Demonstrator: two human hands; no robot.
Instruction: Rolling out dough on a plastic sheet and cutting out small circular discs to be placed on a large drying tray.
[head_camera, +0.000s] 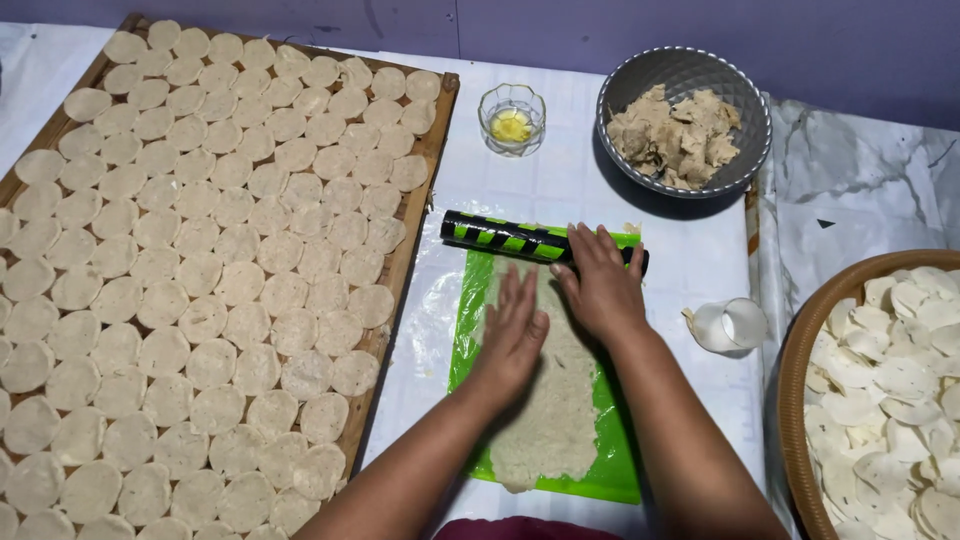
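The tray (432, 150) along the table's left edge is almost filled with cut rounds (200, 270); the basket (800, 370) at the right edge holds more. On the green mat (620, 470) a dough sheet (555, 400) lies rolled flat, uncut. More dough waits in the bowl (690, 70). The left hand (512, 335) presses flat, fingers together; the right hand (600, 285) rests spread on the roller (505, 238). The cutter (728, 326) stands unused.

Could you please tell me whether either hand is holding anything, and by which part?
Right hand presses on the rolling pin's right end; left hand lies flat on the dough sheet.
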